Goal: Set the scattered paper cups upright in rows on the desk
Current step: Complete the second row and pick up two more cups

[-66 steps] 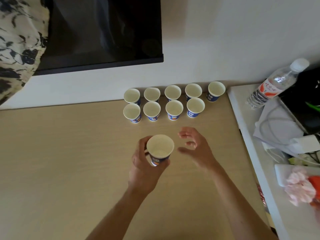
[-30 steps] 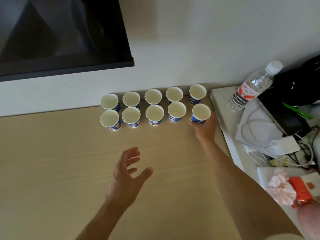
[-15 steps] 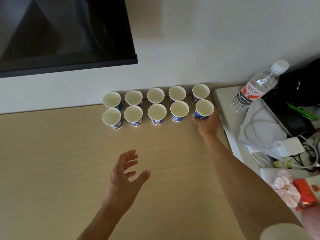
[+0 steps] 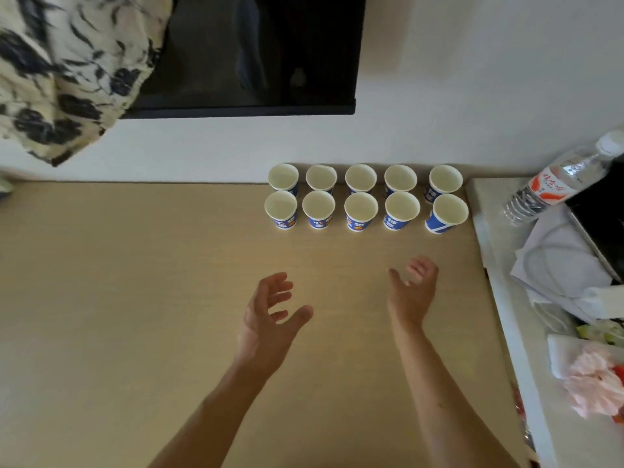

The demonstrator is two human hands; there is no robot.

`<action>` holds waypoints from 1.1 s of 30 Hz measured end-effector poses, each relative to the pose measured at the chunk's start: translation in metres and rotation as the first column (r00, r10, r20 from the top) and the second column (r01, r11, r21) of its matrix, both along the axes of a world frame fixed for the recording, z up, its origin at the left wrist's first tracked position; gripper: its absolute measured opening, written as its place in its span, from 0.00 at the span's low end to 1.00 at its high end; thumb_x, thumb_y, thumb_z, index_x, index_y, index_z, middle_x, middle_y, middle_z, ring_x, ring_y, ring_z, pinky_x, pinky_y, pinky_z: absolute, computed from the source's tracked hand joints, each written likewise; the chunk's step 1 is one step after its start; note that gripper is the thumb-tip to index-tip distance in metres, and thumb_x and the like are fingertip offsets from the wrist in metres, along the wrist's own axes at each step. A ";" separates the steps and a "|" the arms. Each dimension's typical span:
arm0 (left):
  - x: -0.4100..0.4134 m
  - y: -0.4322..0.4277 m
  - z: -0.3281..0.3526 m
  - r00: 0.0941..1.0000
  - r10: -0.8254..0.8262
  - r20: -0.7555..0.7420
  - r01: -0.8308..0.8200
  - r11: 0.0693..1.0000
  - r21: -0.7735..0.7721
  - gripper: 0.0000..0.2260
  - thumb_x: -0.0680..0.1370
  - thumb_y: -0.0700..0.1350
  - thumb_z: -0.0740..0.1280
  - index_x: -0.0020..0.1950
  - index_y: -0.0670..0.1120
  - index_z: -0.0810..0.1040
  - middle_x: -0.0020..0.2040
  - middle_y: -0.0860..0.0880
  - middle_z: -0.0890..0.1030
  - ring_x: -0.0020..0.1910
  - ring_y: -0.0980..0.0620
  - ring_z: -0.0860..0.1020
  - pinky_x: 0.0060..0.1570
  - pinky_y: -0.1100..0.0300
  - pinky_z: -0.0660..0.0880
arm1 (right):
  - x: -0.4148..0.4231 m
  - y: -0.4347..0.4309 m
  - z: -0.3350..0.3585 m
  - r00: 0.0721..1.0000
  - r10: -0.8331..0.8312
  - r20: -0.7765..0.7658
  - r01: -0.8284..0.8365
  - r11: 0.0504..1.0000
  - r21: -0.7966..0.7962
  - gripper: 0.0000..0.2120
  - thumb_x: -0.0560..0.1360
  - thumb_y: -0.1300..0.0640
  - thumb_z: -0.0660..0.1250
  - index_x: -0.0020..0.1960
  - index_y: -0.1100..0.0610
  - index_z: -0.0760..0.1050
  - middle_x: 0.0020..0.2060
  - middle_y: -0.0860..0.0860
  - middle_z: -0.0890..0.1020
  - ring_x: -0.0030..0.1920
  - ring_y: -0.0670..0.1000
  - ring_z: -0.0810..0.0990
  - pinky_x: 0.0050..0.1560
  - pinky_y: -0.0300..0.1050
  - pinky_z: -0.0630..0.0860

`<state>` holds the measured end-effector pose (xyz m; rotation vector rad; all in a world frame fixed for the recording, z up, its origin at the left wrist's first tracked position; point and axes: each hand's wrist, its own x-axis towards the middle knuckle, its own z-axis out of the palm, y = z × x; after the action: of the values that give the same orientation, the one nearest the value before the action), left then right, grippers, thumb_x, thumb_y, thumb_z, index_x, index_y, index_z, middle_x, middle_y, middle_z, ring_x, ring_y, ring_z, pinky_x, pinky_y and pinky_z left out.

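Several blue-and-white paper cups stand upright in two rows against the wall on the tan desk (image 4: 135, 298). The back row (image 4: 360, 178) and the front row (image 4: 360, 210) line up side by side. The front row's rightmost cup (image 4: 447, 213) leans slightly outward in the wide-angle view. My left hand (image 4: 270, 315) hovers over the desk, fingers spread, holding nothing. My right hand (image 4: 412, 292) is a little nearer the cups, also open and empty, well short of them.
A water bottle (image 4: 557, 180) lies on the white side table (image 4: 506, 298) at right, with white papers and a cable (image 4: 560, 265), and pink crumpled material (image 4: 594, 383). A dark screen (image 4: 253, 55) hangs above. A patterned cloth (image 4: 60, 69) hangs at the upper left.
My right hand has let go of the rightmost front cup and pulled back toward me. The left hand stays open. The view has swung left.
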<state>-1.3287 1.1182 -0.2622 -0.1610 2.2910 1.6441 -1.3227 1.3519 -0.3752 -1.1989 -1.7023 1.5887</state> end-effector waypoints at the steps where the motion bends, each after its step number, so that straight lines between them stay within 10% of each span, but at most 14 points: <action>1: 0.001 -0.009 0.003 1.000 0.019 -0.003 -0.019 1.000 0.011 0.25 0.69 0.40 0.78 0.62 0.54 0.74 0.58 0.55 0.81 0.56 0.57 0.80 0.54 0.51 0.80 | 0.000 -0.017 0.007 0.999 0.026 -0.021 -0.026 0.999 -0.020 0.26 0.70 0.70 0.74 0.63 0.56 0.70 0.55 0.52 0.79 0.55 0.50 0.79 0.54 0.44 0.73; 10: 0.035 -0.137 0.039 0.971 0.230 -0.059 -0.222 0.969 0.108 0.19 0.73 0.41 0.75 0.62 0.52 0.76 0.57 0.54 0.82 0.57 0.57 0.80 0.49 0.63 0.79 | -0.003 -0.194 0.077 0.921 0.370 -0.122 -0.381 0.921 -0.086 0.20 0.72 0.71 0.72 0.61 0.59 0.72 0.52 0.52 0.80 0.52 0.51 0.81 0.57 0.48 0.76; 16: 0.068 -0.242 0.066 0.916 0.392 -0.080 -0.363 0.899 0.245 0.16 0.75 0.41 0.73 0.60 0.52 0.76 0.56 0.55 0.82 0.55 0.60 0.80 0.48 0.67 0.78 | 0.006 -0.324 0.119 0.819 0.557 -0.136 -0.564 0.826 -0.012 0.18 0.74 0.69 0.71 0.62 0.61 0.73 0.54 0.55 0.81 0.50 0.42 0.81 0.52 0.34 0.76; 33: 0.118 -0.521 0.118 0.800 0.587 -0.123 -0.508 0.772 0.381 0.12 0.75 0.40 0.72 0.57 0.50 0.78 0.55 0.52 0.82 0.55 0.56 0.80 0.49 0.66 0.78 | 0.019 -0.618 0.186 0.649 0.740 -0.177 -0.752 0.659 -0.003 0.16 0.75 0.68 0.71 0.60 0.58 0.73 0.53 0.53 0.81 0.47 0.40 0.82 0.43 0.29 0.77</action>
<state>-1.2112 0.5968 -0.1445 -0.6516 2.2075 2.4409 -1.3038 0.7335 -0.1892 -0.3270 -2.1884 2.1539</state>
